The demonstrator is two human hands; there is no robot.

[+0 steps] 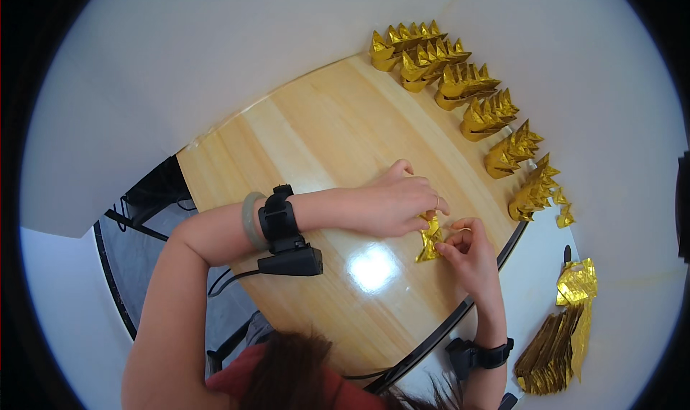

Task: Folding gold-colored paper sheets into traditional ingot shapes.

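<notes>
A small piece of folded gold foil paper (430, 242) is over the wooden table, between my two hands. My left hand (399, 200) reaches across from the left, its bent fingertips closed on the far end of the foil. From the near right, my right hand (471, 255) pinches the foil's lower right edge between thumb and fingers. Part of the foil is hidden behind the fingertips. A pale bangle (251, 222) and a black strapped device (279, 219) sit on my left forearm; a black band (494, 355) is around my right wrist.
Rows of nested gold foil shapes with pointed tips (490, 119) line the table's far right side. Beyond the black table edge (514, 243), a white surface holds a fanned stack of gold sheets (548, 354) and a gold foil bundle (576, 280). White walls stand close behind.
</notes>
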